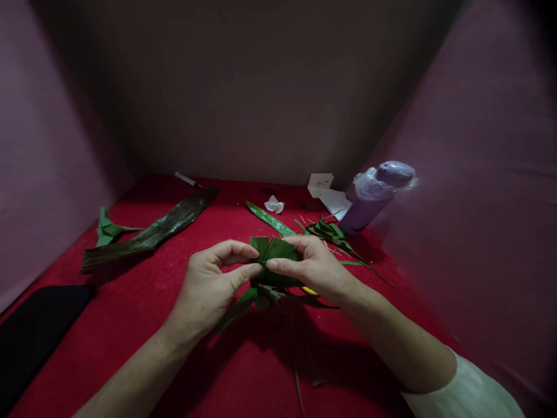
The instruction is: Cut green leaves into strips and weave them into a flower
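Between my two hands is a folded green leaf point(278, 251), held up above the red tabletop. My left hand point(212, 277) pinches its left side with thumb and fingertips. From the right, my right hand point(314, 266) grips it, the thumb lying across the front and the fingers partly hidden behind. Loose green leaf strips point(261, 297) lie just below the hands. A bit of something yellow point(309, 291) shows under my right hand, mostly covered.
A long dark leaf point(161, 227) and a folded leaf piece point(108, 229) lie left. Behind are crumpled tissue point(274, 204), a marker-like stick point(187, 179) and white cards point(321, 183). Leaf scraps point(333, 232) and a purple bottle point(368, 206) stand right. A black pad point(39, 325) sits front left.
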`<state>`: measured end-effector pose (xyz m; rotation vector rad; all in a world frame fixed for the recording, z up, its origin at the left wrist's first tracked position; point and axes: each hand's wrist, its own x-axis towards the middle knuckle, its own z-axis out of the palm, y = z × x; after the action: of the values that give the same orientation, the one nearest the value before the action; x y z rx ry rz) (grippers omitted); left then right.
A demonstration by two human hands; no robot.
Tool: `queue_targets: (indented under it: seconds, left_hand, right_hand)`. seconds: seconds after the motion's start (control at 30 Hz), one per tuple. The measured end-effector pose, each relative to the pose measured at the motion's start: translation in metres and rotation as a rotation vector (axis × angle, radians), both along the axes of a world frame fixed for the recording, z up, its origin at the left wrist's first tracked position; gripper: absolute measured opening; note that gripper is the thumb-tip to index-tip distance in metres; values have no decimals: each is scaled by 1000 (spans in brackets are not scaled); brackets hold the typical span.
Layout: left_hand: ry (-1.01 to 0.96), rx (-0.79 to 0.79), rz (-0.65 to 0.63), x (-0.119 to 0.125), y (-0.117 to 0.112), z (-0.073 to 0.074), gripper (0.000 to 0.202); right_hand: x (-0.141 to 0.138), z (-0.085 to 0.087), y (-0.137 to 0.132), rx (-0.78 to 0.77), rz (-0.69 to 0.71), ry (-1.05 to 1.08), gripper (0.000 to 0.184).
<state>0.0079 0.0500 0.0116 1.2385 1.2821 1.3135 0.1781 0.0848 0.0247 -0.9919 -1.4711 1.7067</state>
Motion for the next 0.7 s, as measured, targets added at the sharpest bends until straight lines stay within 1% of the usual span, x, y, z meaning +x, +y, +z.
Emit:
queue_targets:
  seconds: [0.17, 0.37, 0.53, 0.7]
  left_hand:
    - [-26, -54, -21, 1, 0, 0, 15]
    - [-61, -66, -40, 2, 1, 2, 8]
    - [27, -1, 2, 3, 2, 0, 5]
    - [143, 28, -62, 0, 2, -4, 6]
  right_hand:
    - [0, -4, 1, 42, 13, -13, 16]
    - [-1, -5, 1, 24, 35, 9, 15]
    - [-3, -3, -1, -12, 20, 23, 20]
    - [-2, -3, -1, -21, 30, 3, 22]
